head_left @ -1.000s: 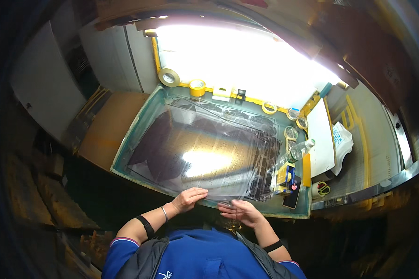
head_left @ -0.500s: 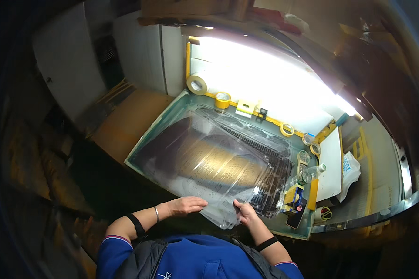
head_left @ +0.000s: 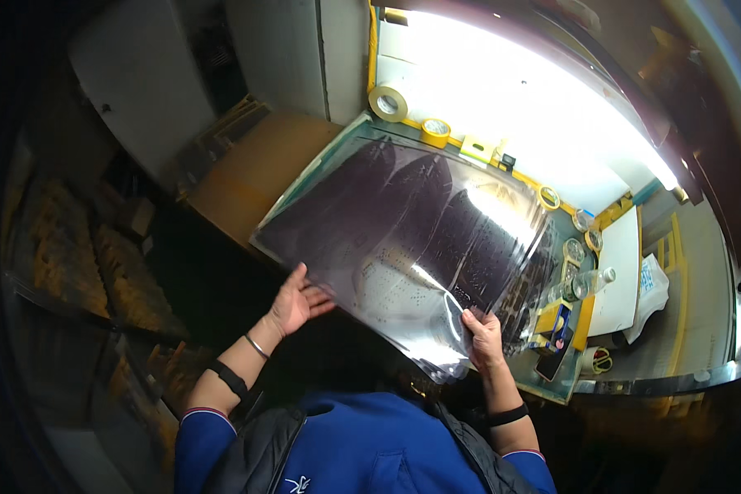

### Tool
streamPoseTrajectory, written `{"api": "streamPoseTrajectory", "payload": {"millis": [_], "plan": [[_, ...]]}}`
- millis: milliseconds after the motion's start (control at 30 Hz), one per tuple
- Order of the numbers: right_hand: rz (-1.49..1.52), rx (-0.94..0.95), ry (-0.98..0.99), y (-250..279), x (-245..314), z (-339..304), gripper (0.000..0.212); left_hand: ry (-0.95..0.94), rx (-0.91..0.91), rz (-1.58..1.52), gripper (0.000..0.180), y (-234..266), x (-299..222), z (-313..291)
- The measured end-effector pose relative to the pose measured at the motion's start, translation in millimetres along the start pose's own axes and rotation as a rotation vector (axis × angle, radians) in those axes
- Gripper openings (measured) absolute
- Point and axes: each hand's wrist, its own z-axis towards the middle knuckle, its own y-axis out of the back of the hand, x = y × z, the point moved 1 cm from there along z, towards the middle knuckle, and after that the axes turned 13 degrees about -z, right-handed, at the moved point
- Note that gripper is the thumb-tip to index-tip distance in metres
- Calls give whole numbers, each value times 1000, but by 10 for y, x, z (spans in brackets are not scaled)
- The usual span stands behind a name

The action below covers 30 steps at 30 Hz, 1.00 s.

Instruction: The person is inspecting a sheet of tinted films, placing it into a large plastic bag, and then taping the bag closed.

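Note:
A stack of dark, glossy transparent film sheets [head_left: 387, 214] with fine printed marks spreads over a green-edged table. My right hand [head_left: 486, 339] pinches the near right edge of the sheets, thumb on top and fingers underneath. Around that grip the film bows upward and catches bright glare. My left hand [head_left: 292, 305] is by the near left edge of the film, thumb up and fingers spread. Its fingertips are at the edge; whether they touch it I cannot tell. The lower sheets are mostly hidden by the upper ones.
Tape rolls [head_left: 435, 132] stand along the lit back panel. At the right are a clear plastic bottle [head_left: 589, 283], a yellow and blue box [head_left: 551, 323], a phone [head_left: 554, 362] and scissors [head_left: 602, 361]. A brown cardboard sheet [head_left: 259, 177] lies left of the table.
My left hand has slid left along the film's edge and spread its fingers. The right hand keeps its pinch; the near edge has lifted and the film is bowed. The view has shifted.

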Motion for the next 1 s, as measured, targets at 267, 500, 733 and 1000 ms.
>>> {"api": "streamPoseTrajectory", "payload": {"millis": [267,500,733,1000], "plan": [[-29,-42,19,239,177,-428,16,-334,72,206,31,-194,-258,-29],[4,-70,27,452,187,-423,30,-450,163,461,21,-1011,-308,-648],[-16,-103,41,579,197,-416,32,-546,136,536,33,-1258,-328,-885],[111,-40,120,236,574,-349,29,-693,58,519,33,-1305,-334,-942]]}}
